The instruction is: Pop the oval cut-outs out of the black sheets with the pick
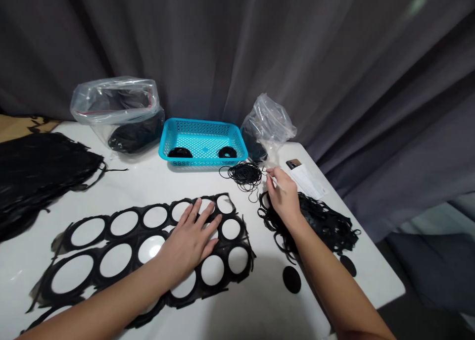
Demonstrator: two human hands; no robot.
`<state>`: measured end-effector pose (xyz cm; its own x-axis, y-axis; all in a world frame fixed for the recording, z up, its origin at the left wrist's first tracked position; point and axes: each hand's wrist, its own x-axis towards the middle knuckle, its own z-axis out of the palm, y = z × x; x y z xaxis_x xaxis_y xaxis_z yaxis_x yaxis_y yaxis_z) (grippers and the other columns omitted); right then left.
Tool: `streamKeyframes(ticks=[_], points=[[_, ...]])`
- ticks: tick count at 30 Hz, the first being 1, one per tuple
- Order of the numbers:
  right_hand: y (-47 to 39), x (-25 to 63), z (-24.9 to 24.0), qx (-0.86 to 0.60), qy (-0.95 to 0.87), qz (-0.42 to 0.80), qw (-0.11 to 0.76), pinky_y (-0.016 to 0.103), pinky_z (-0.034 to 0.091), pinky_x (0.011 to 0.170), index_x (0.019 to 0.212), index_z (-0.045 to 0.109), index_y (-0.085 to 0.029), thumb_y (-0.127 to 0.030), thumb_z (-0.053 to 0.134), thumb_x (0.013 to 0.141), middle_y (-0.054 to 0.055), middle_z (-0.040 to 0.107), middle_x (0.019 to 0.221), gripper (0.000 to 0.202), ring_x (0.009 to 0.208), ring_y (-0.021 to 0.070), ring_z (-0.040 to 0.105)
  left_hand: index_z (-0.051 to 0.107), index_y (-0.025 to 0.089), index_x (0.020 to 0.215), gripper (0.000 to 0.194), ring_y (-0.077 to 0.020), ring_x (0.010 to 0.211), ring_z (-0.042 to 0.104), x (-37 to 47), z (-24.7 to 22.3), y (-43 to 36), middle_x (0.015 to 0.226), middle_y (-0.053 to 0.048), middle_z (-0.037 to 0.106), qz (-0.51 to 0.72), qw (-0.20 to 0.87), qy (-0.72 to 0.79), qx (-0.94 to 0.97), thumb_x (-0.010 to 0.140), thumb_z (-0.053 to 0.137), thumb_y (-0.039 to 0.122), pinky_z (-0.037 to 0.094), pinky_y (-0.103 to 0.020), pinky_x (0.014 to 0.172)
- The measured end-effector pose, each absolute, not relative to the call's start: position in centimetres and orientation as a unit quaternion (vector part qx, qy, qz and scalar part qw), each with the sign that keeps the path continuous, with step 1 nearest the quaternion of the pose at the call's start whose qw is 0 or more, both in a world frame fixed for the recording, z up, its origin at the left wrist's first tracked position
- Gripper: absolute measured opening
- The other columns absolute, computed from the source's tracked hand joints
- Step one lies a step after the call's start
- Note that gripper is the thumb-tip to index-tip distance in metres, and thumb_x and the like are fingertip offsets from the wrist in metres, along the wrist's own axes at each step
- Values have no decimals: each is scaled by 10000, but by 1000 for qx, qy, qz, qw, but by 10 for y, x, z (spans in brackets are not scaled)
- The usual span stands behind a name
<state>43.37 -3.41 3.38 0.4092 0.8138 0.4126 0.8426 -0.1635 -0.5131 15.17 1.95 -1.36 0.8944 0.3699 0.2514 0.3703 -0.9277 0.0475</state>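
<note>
A black sheet (135, 246) with rows of large round holes lies flat on the white table (256, 300). My left hand (195, 233) rests on its right part, fingers spread. My right hand (282, 194) pinches a thin, pale, pointed tool (274, 183) beside a loose heap of thin black rings (245, 175). Under and right of my right forearm is a pile of black ring-like scraps (326, 221). Two black discs lie near it, one (292, 279) left of the forearm and one (348, 266) right of it.
A blue basket (206, 127) holding black rings stands at the back. Clear plastic bags with black contents flank it, one left (118, 107) and one right (269, 122). Black sheets (44, 171) are stacked at left. A white paper (306, 180) lies at right, before grey curtains (208, 48).
</note>
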Motion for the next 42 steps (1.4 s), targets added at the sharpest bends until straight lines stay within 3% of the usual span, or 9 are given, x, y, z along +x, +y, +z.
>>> streamKeyframes(ticks=[3, 7, 11, 17, 28, 32, 37, 39, 42], points=[[-52, 423, 44, -727, -538, 178, 388, 329, 487, 817, 860, 624, -209, -252, 532, 918, 52, 731, 967, 117, 869, 209, 663, 571, 145, 1367, 419, -413, 1406, 419, 153, -4, 14, 1486, -205, 495, -142, 9, -177, -974, 1001, 520, 341, 334, -564, 1133], [-82, 381, 38, -647, -545, 387, 367, 306, 481, 812, 792, 615, -200, -253, 585, 884, 43, 732, 945, 110, 897, 193, 656, 588, 167, 1328, 391, -337, 1353, 510, 146, 0, -6, 1447, -181, 549, -129, -11, -106, -986, 996, 529, 363, 367, -488, 1131], [-97, 362, 26, -627, -525, 445, 365, 305, 473, 813, 799, 616, -196, -249, 598, 884, 44, 724, 964, 102, 911, 191, 649, 509, 174, 1428, 515, -357, 1387, 471, 136, -8, -23, 1523, -190, 468, -133, -10, -103, -986, 973, 574, 406, 360, -495, 1132], [-96, 364, 22, -616, -523, 454, 376, 310, 465, 843, 786, 601, -199, -255, 610, 894, 40, 718, 980, 122, 939, 190, 650, 470, 214, 1470, 473, -312, 1450, 395, 132, -16, -28, 1584, -141, 398, -165, -51, -124, -977, 1030, 475, 389, 273, -479, 1194], [-92, 363, 23, -610, -588, 395, 356, 298, 483, 819, 778, 595, -208, -198, 594, 911, 25, 712, 938, 133, 914, 179, 652, 469, 218, 1470, 487, -324, 1461, 373, 133, -17, -28, 1596, -149, 374, -155, -50, -125, -979, 1010, 505, 372, 276, -490, 1194], [-102, 356, 13, -590, -678, 282, 335, 326, 486, 864, 832, 621, -213, -181, 569, 937, 54, 728, 999, 121, 956, 199, 644, 432, 234, 1495, 512, -305, 1482, 336, 132, -17, -29, 1624, -119, 329, -156, -62, -130, -977, 1008, 511, 366, 272, -478, 1204], [-107, 355, 0, -570, -778, 127, 233, 420, 442, 925, 1041, 638, -197, -189, 523, 950, 133, 692, 1226, 147, 1094, 287, 599, 461, 235, 1470, 500, -338, 1497, 291, 131, -18, -29, 1646, -124, 271, -161, -67, -127, -977, 984, 541, 323, 285, -510, 1199], [-97, 372, 6, -628, -732, 81, 251, 421, 438, 919, 1015, 640, -198, -187, 479, 958, 136, 707, 1147, 171, 1049, 283, 612, 487, 237, 1453, 493, -357, 1495, 287, 131, -18, -27, 1640, -130, 285, -161, -70, -125, -976, 970, 560, 301, 307, -525, 1186], [-80, 408, 24, -733, -586, 28, 344, 395, 452, 885, 922, 628, -202, -233, 438, 972, 122, 708, 1022, 198, 937, 254, 630, 495, 248, 1453, 488, -358, 1496, 284, 130, -12, -24, 1635, -115, 303, -160, -80, -122, -976, 976, 569, 321, 331, -528, 1177]])
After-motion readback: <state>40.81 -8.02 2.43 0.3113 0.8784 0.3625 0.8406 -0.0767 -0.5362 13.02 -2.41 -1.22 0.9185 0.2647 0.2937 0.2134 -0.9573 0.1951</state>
